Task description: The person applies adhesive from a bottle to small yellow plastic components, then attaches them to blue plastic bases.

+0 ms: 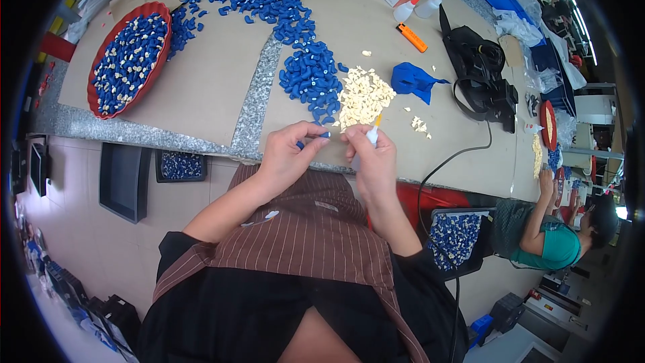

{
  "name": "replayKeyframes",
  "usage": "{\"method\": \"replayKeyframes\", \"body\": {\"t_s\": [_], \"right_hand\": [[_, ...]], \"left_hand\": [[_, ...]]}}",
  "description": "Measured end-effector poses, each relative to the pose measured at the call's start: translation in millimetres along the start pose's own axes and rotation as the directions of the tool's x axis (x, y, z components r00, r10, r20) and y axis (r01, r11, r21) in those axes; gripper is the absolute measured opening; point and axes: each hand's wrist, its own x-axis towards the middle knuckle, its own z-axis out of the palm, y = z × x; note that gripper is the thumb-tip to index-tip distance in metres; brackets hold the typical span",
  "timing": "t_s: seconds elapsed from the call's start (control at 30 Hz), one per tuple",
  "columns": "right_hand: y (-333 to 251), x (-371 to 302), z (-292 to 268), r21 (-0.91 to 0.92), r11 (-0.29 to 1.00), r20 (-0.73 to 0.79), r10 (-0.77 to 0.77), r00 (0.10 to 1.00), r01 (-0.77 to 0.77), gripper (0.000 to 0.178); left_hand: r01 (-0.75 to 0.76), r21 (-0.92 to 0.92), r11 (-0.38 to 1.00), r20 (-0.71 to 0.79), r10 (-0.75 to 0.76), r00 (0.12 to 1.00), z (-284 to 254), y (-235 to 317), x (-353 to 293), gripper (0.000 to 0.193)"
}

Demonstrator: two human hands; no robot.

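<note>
My left hand (285, 154) is closed in a pinch on a small blue curved piece (325, 135), near the table's front edge. Beside it, my right hand (377, 165) is wrapped round a small white squeeze bottle (371, 136) with a yellow tip pointing away from me. The right thumb and forefinger meet close to the blue piece; a small pale piece may be between them, too small to make out. Just beyond my hands lie a heap of cream-coloured pieces (366, 94) and a heap of blue curved pieces (309, 81).
A red fluted tray (163, 47) of blue-and-cream pieces stands at left. Right of the heaps lie a blue cloth (411, 81), an orange lighter (412, 37), red-capped bottle (405, 10) and black strapped device (500, 97) with its cable. Black bins (124, 181) stand below; a co-worker (551, 245) is at right.
</note>
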Motion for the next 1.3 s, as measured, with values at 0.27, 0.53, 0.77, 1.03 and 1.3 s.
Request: {"method": "replayKeyframes", "body": {"t_s": [0.27, 0.53, 0.77, 1.03, 1.3], "right_hand": [[10, -9, 16, 0.029, 0.999, -0.046, -0.032, 0.998, 0.034, 0.008], [21, -12, 23, -0.053, 0.985, -0.128, -0.170, 0.977, 0.164, 0.008], [7, -3, 8, -0.179, 0.983, 0.050, -0.021, 0.999, 0.029, 0.008], [5, 2, -2, -0.375, 0.926, 0.105, -0.011, 0.994, 0.049, 0.009], [11, 0, 3, -0.376, 0.924, 0.100, -0.033, 0.994, 0.068, 0.006]], "left_hand": [[-0.073, -0.010, 0.997, -0.057, 0.073, 0.996, 3, -5, -2, 0.012], [-0.196, 0.111, 0.974, -0.114, 0.209, 0.971, 6, -5, -4, 0.012], [-0.252, 0.174, 0.952, -0.092, 0.271, 0.958, 2, -8, -4, 0.011], [-0.324, 0.239, 0.916, -0.030, 0.340, 0.940, 3, -11, -4, 0.013], [-0.333, 0.271, 0.903, -0.011, 0.349, 0.937, 4, -13, -4, 0.013]]}}
